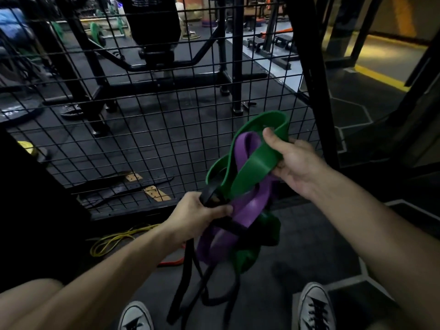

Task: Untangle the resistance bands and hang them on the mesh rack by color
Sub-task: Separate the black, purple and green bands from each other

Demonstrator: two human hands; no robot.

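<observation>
The left hand [199, 211] is curled round a black band [209, 198] at the lower edge of a knot of bands; more black strands [188, 270] hang from below it toward the floor [297, 258]. The right hand [289, 163], higher and to the right, pinches a wide green band [254, 163] between thumb and fingers, lifting a green loop above the knot. A purple band [247, 206] winds between the two hands, threaded through the green loop and crossing under the black one. More green [259, 239] sags below the knot, just right of the left hand. The mesh rack [152, 129] stands just beyond both hands, with no band on it in view. Left of the left forearm, a yellow cord [112, 241] lies coiled on the floor. Two grey sneakers [314, 308] show below the hands.
</observation>
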